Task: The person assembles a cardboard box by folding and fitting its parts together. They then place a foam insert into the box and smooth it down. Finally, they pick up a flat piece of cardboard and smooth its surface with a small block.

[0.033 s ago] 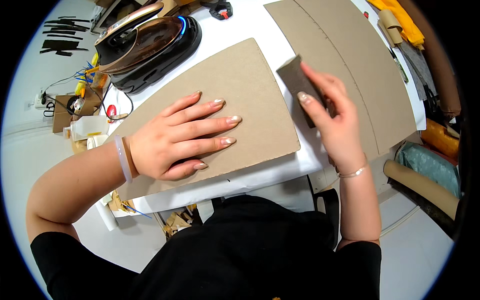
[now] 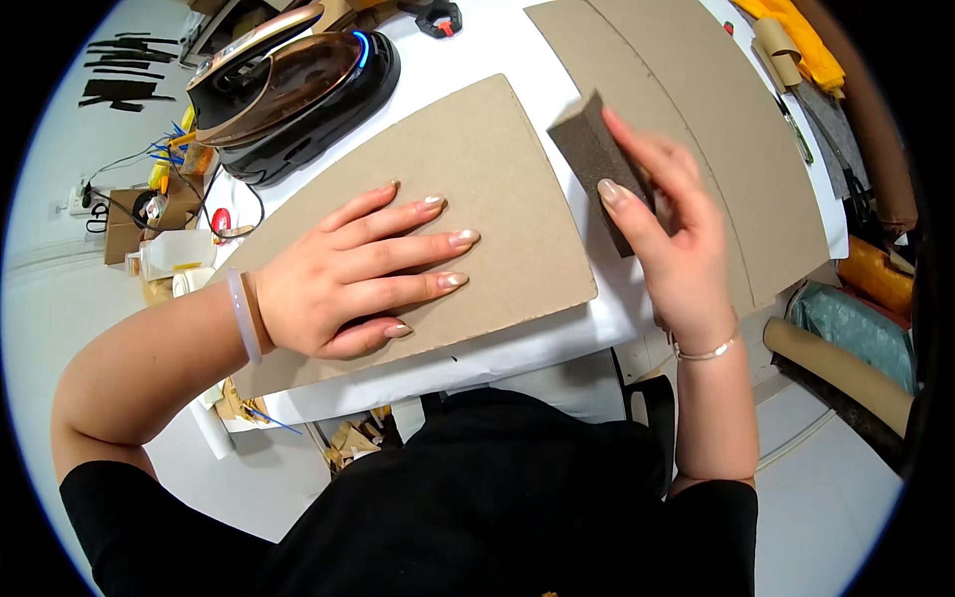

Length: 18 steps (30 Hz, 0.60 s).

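My left hand (image 2: 363, 269) lies flat with fingers spread on a tan cardboard panel (image 2: 497, 189), which has a curved far edge and a slightly rough right edge. My right hand (image 2: 681, 234) grips a dark brown sanding block (image 2: 602, 169) between thumb and fingers, just right of the panel's right edge. The block is tilted, and a narrow gap seems to part it from that edge. My right fingertips are partly hidden behind the block and blurred.
A steam iron (image 2: 293, 90) with a lit blue ring rests on its dark base at the far left, its cord trailing down. A larger cardboard sheet (image 2: 756, 189) with a curved line lies on the right. A black clamp (image 2: 438, 18) sits at the back; rolled material (image 2: 836, 373) is at lower right.
My right hand has shifted slightly right, and the sanding block has tilted so more of its broad face shows. My left hand and the panel stay nearly still.
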### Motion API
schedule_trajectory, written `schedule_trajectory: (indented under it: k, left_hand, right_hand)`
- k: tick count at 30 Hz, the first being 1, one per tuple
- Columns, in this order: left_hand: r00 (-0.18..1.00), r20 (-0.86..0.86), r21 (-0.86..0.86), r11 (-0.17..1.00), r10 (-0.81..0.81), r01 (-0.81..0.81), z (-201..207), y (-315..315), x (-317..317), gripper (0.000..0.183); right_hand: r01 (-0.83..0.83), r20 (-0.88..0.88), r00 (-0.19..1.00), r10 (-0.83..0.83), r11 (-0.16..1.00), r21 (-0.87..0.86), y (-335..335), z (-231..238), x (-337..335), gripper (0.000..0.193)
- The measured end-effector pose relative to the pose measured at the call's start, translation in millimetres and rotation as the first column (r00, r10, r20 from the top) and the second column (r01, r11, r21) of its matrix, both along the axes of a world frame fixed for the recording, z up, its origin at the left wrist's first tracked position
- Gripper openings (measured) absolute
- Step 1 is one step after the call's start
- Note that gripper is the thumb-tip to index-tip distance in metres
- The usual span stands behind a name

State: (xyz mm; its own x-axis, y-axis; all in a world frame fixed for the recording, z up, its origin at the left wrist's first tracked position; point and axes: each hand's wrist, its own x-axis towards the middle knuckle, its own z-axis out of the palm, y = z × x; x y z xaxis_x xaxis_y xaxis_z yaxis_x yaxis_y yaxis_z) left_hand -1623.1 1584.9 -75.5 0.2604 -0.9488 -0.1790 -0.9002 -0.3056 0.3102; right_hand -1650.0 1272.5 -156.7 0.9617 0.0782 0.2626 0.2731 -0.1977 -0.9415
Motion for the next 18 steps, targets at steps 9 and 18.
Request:
schedule_trajectory:
  k: [9,18]
  left_hand:
    - [1.0,0.015,-0.006,1.0,-0.007,0.007,-2.1,1.1,-1.2,0.046]
    - [0.999,0.027,0.002,1.0,-0.025,0.025,-2.0,0.5,-0.1,0.047]
  right_hand:
    - [-0.009,0.01,1.0,0.009,1.0,-0.003,2.6,7.0,-12.6,0.044]
    - [-0.083,0.015,0.996,0.083,0.995,0.053,8.9,9.4,-12.9,0.043]
